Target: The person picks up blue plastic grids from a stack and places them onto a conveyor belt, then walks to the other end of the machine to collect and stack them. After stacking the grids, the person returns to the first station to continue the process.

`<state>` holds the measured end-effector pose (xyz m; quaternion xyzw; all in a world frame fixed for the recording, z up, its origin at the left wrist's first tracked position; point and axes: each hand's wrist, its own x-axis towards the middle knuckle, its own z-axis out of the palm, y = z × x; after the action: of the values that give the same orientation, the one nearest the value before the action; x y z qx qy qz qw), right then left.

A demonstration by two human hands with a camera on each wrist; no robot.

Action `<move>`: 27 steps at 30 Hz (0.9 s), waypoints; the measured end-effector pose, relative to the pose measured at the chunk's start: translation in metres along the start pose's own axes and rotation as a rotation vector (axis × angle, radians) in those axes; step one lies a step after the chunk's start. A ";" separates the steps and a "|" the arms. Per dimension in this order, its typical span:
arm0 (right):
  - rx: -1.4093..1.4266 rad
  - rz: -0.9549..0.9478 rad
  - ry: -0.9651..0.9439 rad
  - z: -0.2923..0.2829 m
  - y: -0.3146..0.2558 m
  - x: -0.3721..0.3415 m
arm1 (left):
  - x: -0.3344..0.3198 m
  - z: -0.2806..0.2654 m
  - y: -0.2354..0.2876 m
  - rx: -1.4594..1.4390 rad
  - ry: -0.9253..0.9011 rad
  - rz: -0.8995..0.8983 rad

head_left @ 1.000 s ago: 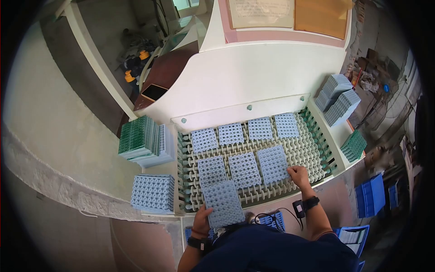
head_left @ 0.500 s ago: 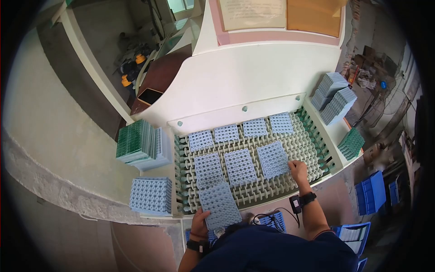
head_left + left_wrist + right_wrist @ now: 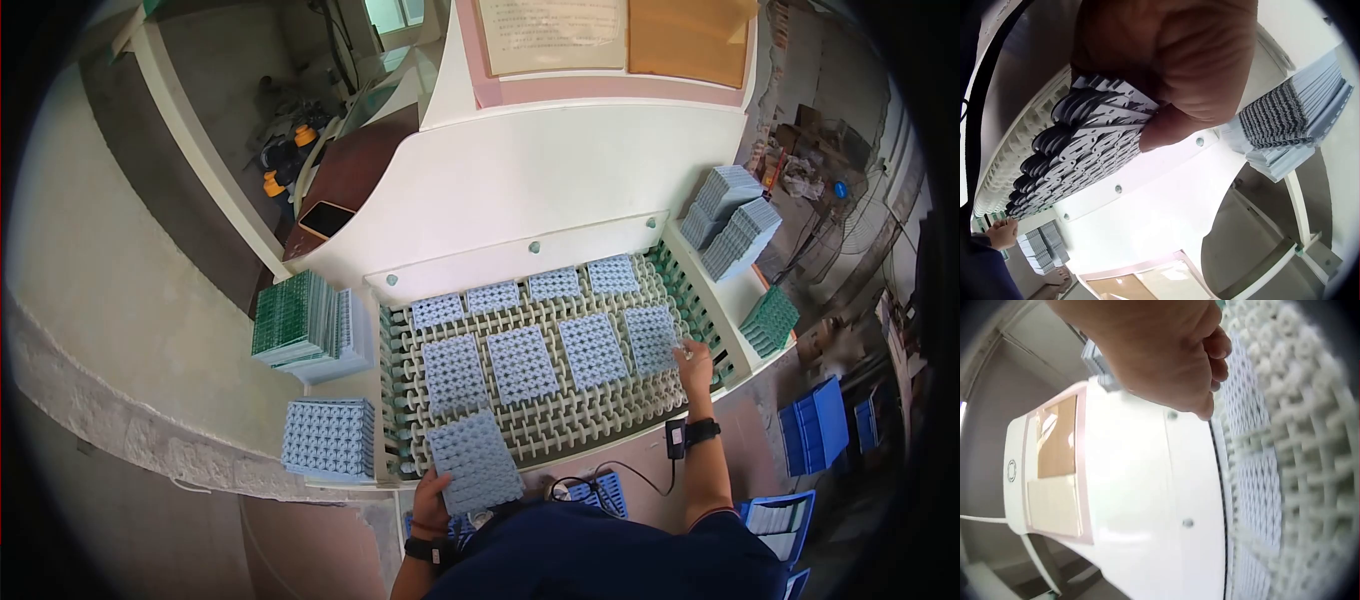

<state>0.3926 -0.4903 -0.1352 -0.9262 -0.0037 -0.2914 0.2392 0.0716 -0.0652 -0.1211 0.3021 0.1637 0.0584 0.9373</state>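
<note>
My left hand (image 3: 432, 498) grips a small stack of light-blue patterned circuit board panels (image 3: 475, 462) at its left edge, over the front of the roller conveyor (image 3: 560, 425). In the left wrist view, several layers of the stack (image 3: 1094, 140) show fanned edges beneath the thumb. On the right, my right hand (image 3: 695, 368) pinches the lower right corner of a single panel (image 3: 652, 338) lying on the rollers. Its curled fingers (image 3: 1217, 353) show close above the rollers in the right wrist view. Three more panels lie left of it in the front row.
A back row of panels (image 3: 554, 284) lies along the white machine wall (image 3: 580, 170). Green-topped boards (image 3: 295, 315) and a blue stack (image 3: 328, 438) stand on the left ledge. Pale stacks (image 3: 740, 235) and green boards (image 3: 768, 322) stand at the right. Blue crates (image 3: 815, 425) stand beyond.
My right hand has moved right from the third front panel to another panel now at the row's right end. The back row has shifted toward the wall. My left hand still holds its stack.
</note>
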 end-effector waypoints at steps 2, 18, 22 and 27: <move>0.243 0.055 -0.205 -0.010 -0.052 -0.011 | 0.000 0.008 0.000 0.044 0.014 0.013; 0.942 0.302 -1.264 -0.034 -0.201 -0.103 | -0.017 0.015 0.013 0.095 0.076 0.026; 0.966 0.414 -1.165 -0.027 -0.182 -0.104 | -0.026 0.001 0.022 -0.063 -0.027 0.047; 0.980 0.191 -1.333 -0.017 -0.225 -0.131 | -0.028 0.001 0.029 -0.011 -0.053 0.055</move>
<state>0.2413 -0.2813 -0.0945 -0.6919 -0.1924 0.3742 0.5867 0.0450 -0.0477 -0.0956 0.3030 0.1302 0.0772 0.9409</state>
